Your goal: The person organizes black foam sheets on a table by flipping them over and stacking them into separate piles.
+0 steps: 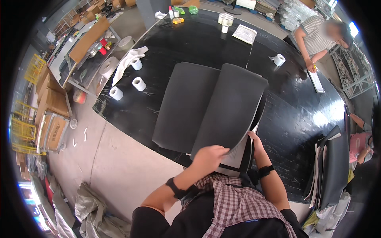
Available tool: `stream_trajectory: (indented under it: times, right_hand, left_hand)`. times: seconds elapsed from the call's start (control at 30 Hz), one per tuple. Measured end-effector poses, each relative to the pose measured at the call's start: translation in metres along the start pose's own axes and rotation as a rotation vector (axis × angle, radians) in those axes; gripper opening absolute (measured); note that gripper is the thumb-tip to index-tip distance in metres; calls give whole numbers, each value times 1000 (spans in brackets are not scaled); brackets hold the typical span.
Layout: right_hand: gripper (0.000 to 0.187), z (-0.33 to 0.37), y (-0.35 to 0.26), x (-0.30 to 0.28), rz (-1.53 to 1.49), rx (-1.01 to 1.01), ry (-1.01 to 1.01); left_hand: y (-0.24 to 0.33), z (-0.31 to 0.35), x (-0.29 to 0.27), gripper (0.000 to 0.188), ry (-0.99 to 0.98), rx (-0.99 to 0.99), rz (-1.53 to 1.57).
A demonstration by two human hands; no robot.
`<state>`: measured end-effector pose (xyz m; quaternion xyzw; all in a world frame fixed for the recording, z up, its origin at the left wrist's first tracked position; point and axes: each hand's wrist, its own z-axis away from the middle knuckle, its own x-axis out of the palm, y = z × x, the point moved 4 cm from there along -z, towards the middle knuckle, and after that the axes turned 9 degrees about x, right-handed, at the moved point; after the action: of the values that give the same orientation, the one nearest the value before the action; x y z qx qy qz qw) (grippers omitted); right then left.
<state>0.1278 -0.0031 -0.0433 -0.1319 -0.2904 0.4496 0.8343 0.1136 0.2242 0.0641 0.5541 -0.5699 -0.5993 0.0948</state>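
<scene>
Around the black worktable

We see three white tape rolls point(137, 75) near the left edge of the black table point(301, 103), beside a white cloth point(129, 59). We find another tape roll point(279, 60) on the right, a cluster of rolls point(224, 20) at the far end, and a person in a striped shirt point(315, 33) leaning over the table.
</scene>
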Motion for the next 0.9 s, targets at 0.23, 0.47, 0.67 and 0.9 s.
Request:
stream_trajectory:
  times: [0.23,0.47,0.67,0.9]
  right_hand:
    - [40,4,-6,1,18,1,-16]
    - [56,10,-13,4,146,-26,-38]
    - [65,44,-28,39,73,-59,-110]
    - [60,57,-33,68,21,-102,-381]
  left_hand:
    - [-65,39,-127,26,586,-473,-7]
    - [-75,80,-119,34,634,-400,-981]
    - [-71,48,-58,41,352,-361,41]
    - [19,-11,8,102,-274,26,-420]
